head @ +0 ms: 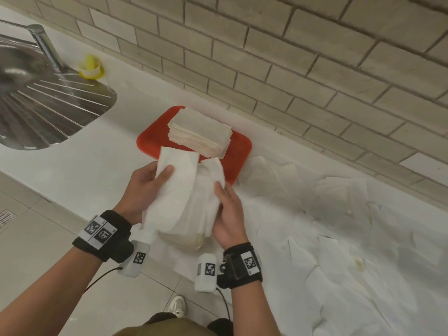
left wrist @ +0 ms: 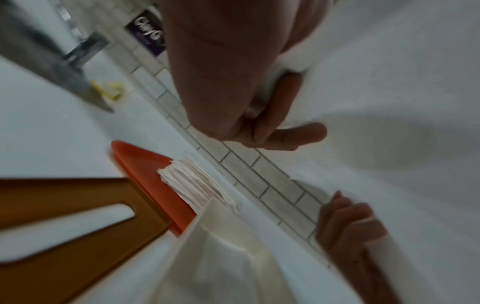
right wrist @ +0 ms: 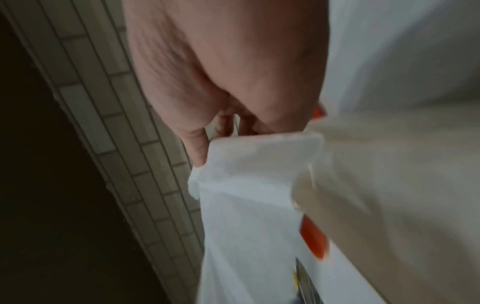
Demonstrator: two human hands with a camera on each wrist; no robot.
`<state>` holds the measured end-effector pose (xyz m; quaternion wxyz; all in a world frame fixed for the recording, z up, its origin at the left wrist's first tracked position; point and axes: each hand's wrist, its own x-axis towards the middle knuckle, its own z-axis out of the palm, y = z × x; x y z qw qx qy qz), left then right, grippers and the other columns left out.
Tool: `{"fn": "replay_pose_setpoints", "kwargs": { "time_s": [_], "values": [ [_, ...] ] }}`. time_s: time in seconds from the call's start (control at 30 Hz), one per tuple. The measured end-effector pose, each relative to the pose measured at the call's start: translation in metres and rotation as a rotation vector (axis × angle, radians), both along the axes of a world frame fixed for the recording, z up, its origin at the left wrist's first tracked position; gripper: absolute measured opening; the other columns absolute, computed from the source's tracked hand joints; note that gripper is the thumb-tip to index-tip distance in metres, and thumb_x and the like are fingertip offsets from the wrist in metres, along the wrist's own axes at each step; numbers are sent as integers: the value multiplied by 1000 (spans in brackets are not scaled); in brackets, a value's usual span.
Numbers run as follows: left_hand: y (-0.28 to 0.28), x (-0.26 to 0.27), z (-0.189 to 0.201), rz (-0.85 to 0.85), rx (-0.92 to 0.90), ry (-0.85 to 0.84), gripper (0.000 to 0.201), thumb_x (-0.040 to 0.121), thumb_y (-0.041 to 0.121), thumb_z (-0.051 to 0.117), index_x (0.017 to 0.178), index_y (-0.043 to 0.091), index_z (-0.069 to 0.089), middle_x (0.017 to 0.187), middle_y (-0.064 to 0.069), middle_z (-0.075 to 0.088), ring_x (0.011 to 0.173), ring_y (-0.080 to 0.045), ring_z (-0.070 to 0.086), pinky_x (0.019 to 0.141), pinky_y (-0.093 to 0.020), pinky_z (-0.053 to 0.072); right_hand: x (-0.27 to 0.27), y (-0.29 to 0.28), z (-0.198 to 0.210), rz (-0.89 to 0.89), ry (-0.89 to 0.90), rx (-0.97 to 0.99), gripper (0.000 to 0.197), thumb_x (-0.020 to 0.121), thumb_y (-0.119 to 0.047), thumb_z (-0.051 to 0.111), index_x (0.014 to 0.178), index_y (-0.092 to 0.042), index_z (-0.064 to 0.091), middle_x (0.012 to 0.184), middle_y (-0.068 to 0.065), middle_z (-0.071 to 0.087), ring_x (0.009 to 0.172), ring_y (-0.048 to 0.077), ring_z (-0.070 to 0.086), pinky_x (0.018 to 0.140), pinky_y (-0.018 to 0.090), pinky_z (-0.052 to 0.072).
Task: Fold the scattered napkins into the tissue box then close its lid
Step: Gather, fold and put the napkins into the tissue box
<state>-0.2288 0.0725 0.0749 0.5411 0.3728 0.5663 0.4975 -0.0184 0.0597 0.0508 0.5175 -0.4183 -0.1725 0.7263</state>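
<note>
Both hands, left hand (head: 143, 190) and right hand (head: 229, 214), grasp a white paper napkin (head: 180, 197) mid-frame over the clear tissue box (head: 191, 241), many scattered white napkins (head: 351, 238) remaining lower right on the desk (head: 97, 166), lid unclosed

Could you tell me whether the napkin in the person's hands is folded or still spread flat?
Partly folded: the napkin bends over itself between the left hand and right hand.
</note>
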Motion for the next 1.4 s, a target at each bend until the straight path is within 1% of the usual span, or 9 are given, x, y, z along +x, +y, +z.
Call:
{"fn": "replay_pose_setpoints", "kwargs": {
  "time_s": [0.2,0.43,0.63,0.77,0.87,0.97,1.13,1.23,1.4],
  "values": [
    [16,29,-27,-127,-5,383,25,107,38,65,124,21,69,106,6,78,95,-17,76,80,-34,59,66,2,-12,-204,-60,-30,45,106,-25,70,144,-4,59,146,22,65,142,46,55,121,70,38],
    [35,49,-77,-459,-29,1146,47,111,29,54,152,12,39,106,-19,71,95,-40,70,78,-47,57,114,-15,-14,-288,-101,-17,23,105,-29,70,121,-13,70,128,19,67,122,37,61,120,61,41],
    [29,56,-63,-515,95,1320,53,106,37,63,149,15,42,121,-16,71,105,-40,69,75,-45,54,111,-27,1,-237,2,11,25,106,-25,68,128,-14,69,121,9,64,113,25,61,109,49,44],
    [11,67,-34,-326,414,998,59,106,61,52,146,17,51,138,-3,65,124,-26,59,98,-41,53,107,-31,14,-156,131,21,54,110,-27,60,160,-9,49,151,18,57,142,37,53,127,54,35],
    [-5,90,5,-453,81,377,78,93,85,45,151,33,48,143,12,63,130,-10,60,113,-44,49,98,-31,16,-59,154,29,61,108,-32,63,162,-9,45,165,24,44,154,45,41,129,62,29],
    [-9,102,16,-479,-90,-121,73,89,64,76,149,28,56,140,3,71,128,-22,69,111,-54,53,84,-25,6,-8,81,-21,61,106,-32,66,158,-6,49,158,27,53,147,49,49,124,69,34],
    [-6,94,8,-269,-95,193,57,76,33,98,127,26,70,119,8,77,111,-17,72,92,-37,61,71,-28,-2,-97,-78,-198,52,102,-57,64,128,-13,74,122,15,77,116,37,73,98,52,59],
    [-5,85,-6,-211,-56,493,43,86,34,90,122,19,72,109,9,74,97,-12,70,80,-26,57,63,-36,-6,-53,-106,-172,61,102,-65,58,136,-16,71,129,12,77,122,32,74,105,51,57],
    [-11,76,-20,-200,-12,802,16,91,33,82,94,23,69,82,12,65,84,-19,69,58,-19,41,40,-41,-28,106,-872,60,21,95,-36,79,115,-33,73,111,-13,79,106,10,74,99,39,61]
  ]
}}
